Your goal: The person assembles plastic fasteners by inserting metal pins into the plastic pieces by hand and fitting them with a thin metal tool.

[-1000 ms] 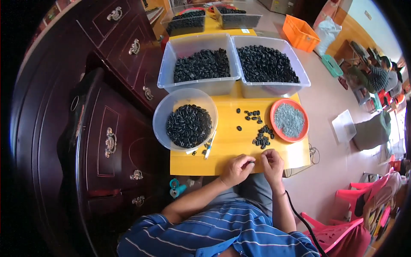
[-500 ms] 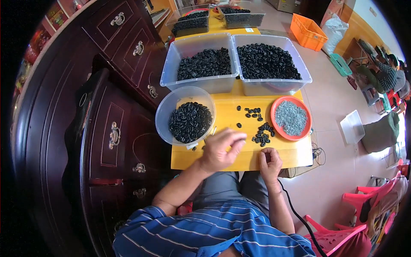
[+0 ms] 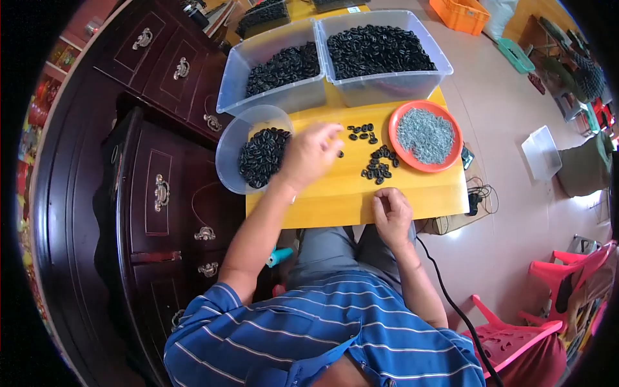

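Black oval pieces [image 3: 378, 166] lie loose at 12 o'clock from the right hand [image 3: 392, 211], probably spread there for a short reach; that hand rests at the bench's [image 3: 316, 209] near edge, thumb and finger drawn narrow, any contents hidden. The left hand [image 3: 311, 153], blurred and half-curled, has the round tub [image 3: 228, 147] at its 9 o'clock, and whether it holds anything I cannot tell. At the right hand's 1 o'clock, a red dish's [image 3: 428, 168] raised rim presumably stops small silvery bits [image 3: 425, 134] scattering.

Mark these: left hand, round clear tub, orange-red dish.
Left hand [image 3: 308, 155]: head view, back of the hand, motion-blurred.
Round clear tub [image 3: 228, 151]: head view, left side wall.
Orange-red dish [image 3: 403, 158]: head view, lower-left rim.
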{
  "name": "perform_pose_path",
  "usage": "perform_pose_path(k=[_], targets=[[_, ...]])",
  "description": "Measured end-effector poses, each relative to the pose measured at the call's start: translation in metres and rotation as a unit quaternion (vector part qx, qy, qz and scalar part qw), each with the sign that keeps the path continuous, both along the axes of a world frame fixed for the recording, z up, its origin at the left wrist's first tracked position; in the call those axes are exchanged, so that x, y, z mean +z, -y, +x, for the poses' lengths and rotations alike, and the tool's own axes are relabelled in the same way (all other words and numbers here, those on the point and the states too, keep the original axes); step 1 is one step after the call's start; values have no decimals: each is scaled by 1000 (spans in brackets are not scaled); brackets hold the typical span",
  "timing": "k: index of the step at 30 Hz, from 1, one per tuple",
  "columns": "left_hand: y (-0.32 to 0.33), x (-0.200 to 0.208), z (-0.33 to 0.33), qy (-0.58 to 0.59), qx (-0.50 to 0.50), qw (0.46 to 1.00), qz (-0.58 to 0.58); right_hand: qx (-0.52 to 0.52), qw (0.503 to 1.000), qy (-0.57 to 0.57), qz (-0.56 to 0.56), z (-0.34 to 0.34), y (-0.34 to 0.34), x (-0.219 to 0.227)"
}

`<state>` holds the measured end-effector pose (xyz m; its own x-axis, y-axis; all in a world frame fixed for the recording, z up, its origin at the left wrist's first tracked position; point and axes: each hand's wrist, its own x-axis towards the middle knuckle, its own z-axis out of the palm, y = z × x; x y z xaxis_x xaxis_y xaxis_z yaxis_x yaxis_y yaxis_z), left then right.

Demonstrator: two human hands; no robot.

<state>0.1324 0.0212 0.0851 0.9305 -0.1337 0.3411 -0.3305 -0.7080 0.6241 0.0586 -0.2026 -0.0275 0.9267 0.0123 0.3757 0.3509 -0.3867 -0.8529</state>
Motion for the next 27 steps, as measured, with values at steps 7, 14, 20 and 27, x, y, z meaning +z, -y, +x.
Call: perform_pose_path(k=[7, 14, 20, 27], targets=[[61, -81, -26, -39, -91, 991, 92, 28, 999, 15, 24, -3, 7, -5], [60, -84, -20, -47, -71, 988, 131, 23, 1000, 12, 18, -5, 6, -4], [52, -82, -27, -63, -44, 987, 139, 21, 999, 26, 19, -3, 7, -4], [70, -87, -27, -59, -64, 987, 135, 14, 999, 38, -6, 0, 6, -3]])
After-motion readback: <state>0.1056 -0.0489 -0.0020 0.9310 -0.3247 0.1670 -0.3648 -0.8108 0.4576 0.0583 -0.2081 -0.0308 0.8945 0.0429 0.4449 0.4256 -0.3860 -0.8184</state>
